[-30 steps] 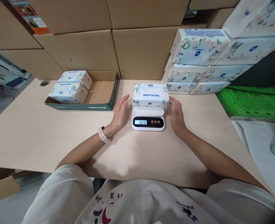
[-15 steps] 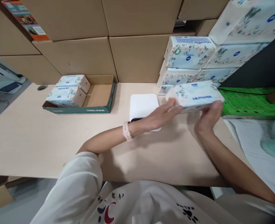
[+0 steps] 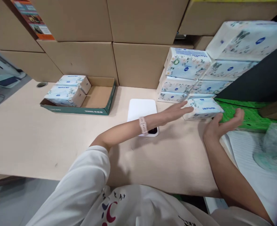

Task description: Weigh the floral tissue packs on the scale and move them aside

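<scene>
A pack of tissues [image 3: 203, 108] with a pale blue floral print lies on the table, in front of the lower stacked packs. My left hand [image 3: 174, 113], wearing a pale wristband, has its fingers stretched out against or just over the pack's left end. At the opposite end, my right hand [image 3: 219, 125] is open, thumb near the pack's corner and fingers spread away from it. Under my left forearm is a flat white device [image 3: 142, 106] with a dark display, partly covered. More tissue packs [image 3: 187, 66] are piled up behind.
On the left stands a shallow green-edged carton [image 3: 79, 110] holding two tissue packs [image 3: 64, 95]. Large cardboard boxes [image 3: 135, 64] form a wall at the back. To the right are a green perforated crate [image 3: 248, 113] and a clear plastic item [image 3: 272, 153] on white sheets.
The tissue pack that was held up between both hands now rests on the table before the stack. Both hands have loosened, and the right fingers have spread away from it.
</scene>
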{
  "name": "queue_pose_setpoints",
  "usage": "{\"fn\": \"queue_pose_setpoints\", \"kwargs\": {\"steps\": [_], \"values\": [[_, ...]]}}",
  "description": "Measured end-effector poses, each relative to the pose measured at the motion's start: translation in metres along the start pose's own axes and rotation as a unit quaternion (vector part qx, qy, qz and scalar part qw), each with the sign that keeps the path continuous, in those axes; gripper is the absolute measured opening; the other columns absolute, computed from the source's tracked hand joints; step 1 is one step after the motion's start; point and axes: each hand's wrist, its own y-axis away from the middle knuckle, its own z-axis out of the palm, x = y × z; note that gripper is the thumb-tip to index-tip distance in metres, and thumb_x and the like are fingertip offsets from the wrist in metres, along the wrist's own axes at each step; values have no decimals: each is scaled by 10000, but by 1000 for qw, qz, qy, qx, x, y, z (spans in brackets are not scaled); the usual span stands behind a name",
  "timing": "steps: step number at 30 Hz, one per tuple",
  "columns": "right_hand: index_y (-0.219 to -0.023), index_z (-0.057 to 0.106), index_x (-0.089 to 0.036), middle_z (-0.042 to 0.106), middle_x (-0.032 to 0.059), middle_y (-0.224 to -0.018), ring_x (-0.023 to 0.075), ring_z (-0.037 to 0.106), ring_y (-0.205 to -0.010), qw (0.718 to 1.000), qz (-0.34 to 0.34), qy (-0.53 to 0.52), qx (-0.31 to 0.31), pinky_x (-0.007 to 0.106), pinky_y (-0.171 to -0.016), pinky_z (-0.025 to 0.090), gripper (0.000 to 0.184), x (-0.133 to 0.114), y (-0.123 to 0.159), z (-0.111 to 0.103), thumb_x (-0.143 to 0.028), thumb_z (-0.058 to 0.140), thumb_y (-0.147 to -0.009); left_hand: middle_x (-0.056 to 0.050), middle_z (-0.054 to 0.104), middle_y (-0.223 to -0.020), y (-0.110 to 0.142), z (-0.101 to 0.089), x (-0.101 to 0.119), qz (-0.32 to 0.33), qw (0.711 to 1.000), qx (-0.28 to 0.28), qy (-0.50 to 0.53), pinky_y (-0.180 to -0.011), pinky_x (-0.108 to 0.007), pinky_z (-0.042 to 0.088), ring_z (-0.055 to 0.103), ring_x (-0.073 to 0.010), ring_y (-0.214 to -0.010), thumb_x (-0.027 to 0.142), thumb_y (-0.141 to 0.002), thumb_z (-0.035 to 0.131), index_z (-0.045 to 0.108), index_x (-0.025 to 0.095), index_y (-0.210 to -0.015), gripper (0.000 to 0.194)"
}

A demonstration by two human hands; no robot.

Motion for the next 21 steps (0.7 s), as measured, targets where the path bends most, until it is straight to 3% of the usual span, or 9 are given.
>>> {"fn": "queue_pose_setpoints", "kwargs": {"steps": [3,6,9,10,12,14,16,18,21], "values": [[-1530,611,-241,605,308,-1619,461,543,-1627,997,-71,10,31,732,-1348,322,658,-13,8,-5,-616,467,-1009,-91,726,-1643,60,-68,16,116,982,150,7,-1439,-533,359,529,-384,-1687,321,-1034,796,809,222,-1400,380],[-1491,651,-237,632,320,-1598,480,589,-1584,993,-114,-14,0,760,-1314,352,645,-29,14,-4,-620,512,-991,-59,773,-1548,124,-164,18,174,892,406,-101,-1412,-458,379,605,-301,-1583,165,-1061,738,805,186,-1328,276],[-1454,661,-245,644,314,-1588,497,608,-1557,992,-124,-16,-32,790,-1294,348,654,-50,20,0,-625,565,-931,-66,734,-1559,187,-268,3,103,729,638,-224,-1413,-425,343,544,-258,-1541,113,-1078,682,728,117,-1368,294],[-1441,665,-246,652,308,-1576,499,617,-1543,990,-134,-24,-39,795,-1292,347,646,-60,22,2,-615,585,-918,-59,730,-1555,207,-298,-4,64,688,680,-246,-1424,-433,311,522,-262,-1535,132,-1087,672,708,114,-1365,280],[-1444,668,-237,670,295,-1549,490,633,-1516,979,-189,-66,-48,792,-1286,369,614,-90,29,7,-562,623,-925,-59,695,-1606,240,-346,-19,-30,646,708,-284,-1461,-459,188,427,-291,-1612,181,-1126,602,670,118,-1346,239],[-1484,658,-239,678,262,-1547,454,641,-1506,957,-253,-124,-72,762,-1287,414,566,-131,38,11,-472,639,-969,-51,730,-1561,263,-374,-33,-120,650,699,-274,-1460,-483,135,402,-330,-1632,217,-1129,572,676,149,-1196,142],[-1490,660,-280,687,201,-1561,405,655,-1491,936,-282,-167,-129,713,-1288,457,497,-178,51,18,-402,626,-1009,-49,805,-1409,274,-384,-44,-167,664,684,-251,-1422,-491,223,463,-361,-1576,264,-1099,614,655,189,-1008,125],[-1418,694,-314,714,147,-1550,374,684,-1442,912,-293,-198,-207,679,-1268,486,401,-222,64,30,-394,604,-1036,-66,842,-1228,276,-381,-50,-181,672,675,-244,-1348,-480,344,542,-373,-1477,326,-1074,650,591,219,-846,258],[-1301,759,-306,774,122,-1491,358,706,-1380,864,-305,-227,-328,646,-1239,495,334,-274,84,58,-436,527,-1099,-90,823,-1078,273,-367,-55,-192,677,660,-262,-1292,-453,394,587,-365,-1401,416,-1085,614,484,248,-713,428]]}}
